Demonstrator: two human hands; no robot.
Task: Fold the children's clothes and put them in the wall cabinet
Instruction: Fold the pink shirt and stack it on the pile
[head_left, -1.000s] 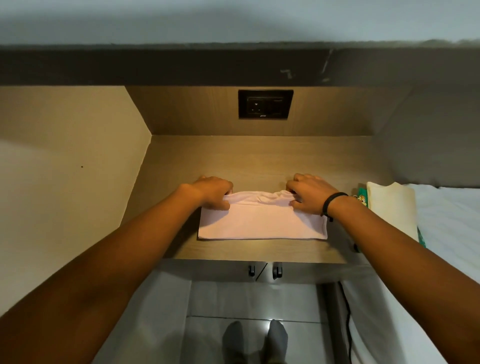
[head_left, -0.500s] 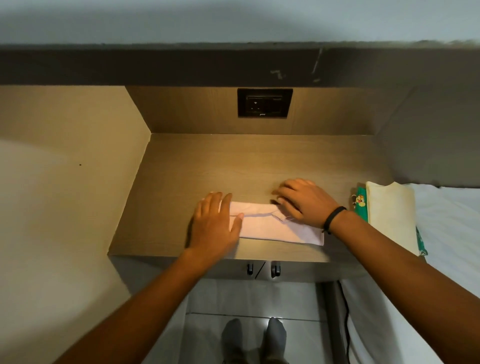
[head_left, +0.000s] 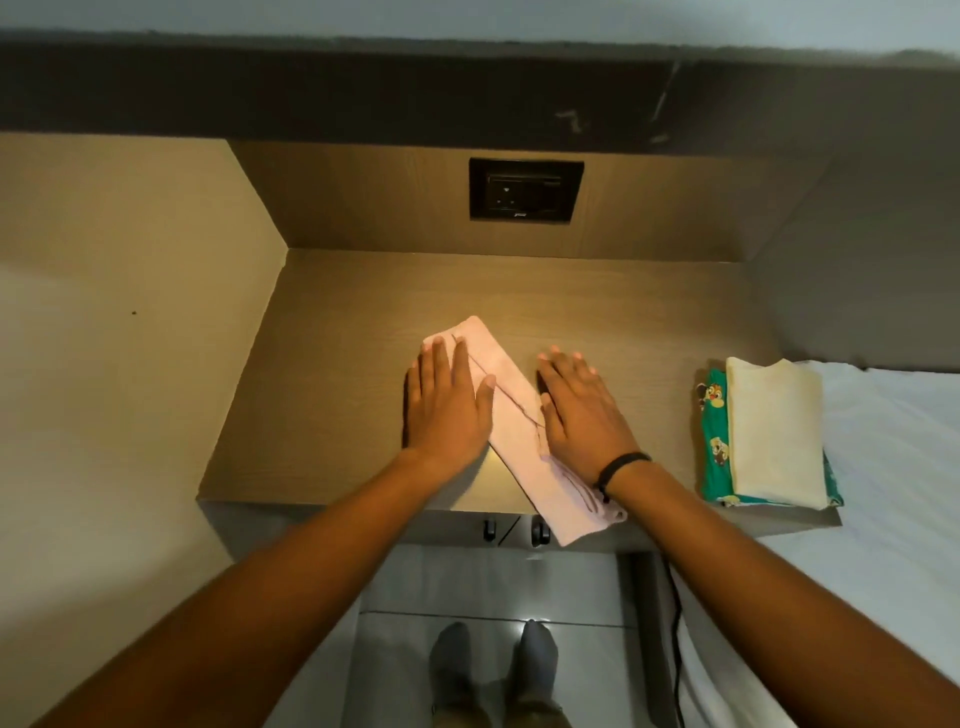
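A pale pink folded garment lies as a narrow strip on the wooden counter, slanted from far left to near right, its near end hanging over the front edge. My left hand rests flat, fingers spread, on the strip's far left part. My right hand, with a black band at the wrist, lies flat on the strip's right side. Neither hand grips the cloth.
A stack of folded clothes sits at the counter's right end: a cream piece on top of a green printed one. A white bed adjoins on the right. A black socket panel is in the back wall. Two cabinet handles hang under the front edge.
The pink garment has been folded narrower and turned from lying crosswise to lying slantwise. Both hands went from pinching its far edge to lying flat on it.
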